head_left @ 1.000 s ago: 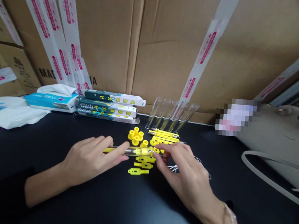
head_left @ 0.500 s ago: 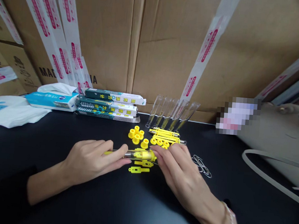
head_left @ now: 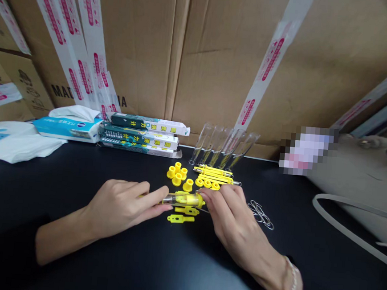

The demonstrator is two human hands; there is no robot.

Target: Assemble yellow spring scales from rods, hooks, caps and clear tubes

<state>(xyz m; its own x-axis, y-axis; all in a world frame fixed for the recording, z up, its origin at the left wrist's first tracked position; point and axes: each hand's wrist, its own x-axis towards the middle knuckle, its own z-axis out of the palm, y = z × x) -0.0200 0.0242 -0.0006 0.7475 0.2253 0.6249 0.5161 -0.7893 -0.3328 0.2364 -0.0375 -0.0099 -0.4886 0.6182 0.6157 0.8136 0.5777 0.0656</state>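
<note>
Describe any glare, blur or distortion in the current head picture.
Head view: soft pale sheen on the flat black tabletop, low centre; head view: blocky pixelated patch at right; head view: fine detail looks soft on the slim clear tube with yellow parts inside, in the bare left hand.

The person wears a black left sleeve [head_left: 11, 247] and pale beaded bracelet [head_left: 293, 284].
</note>
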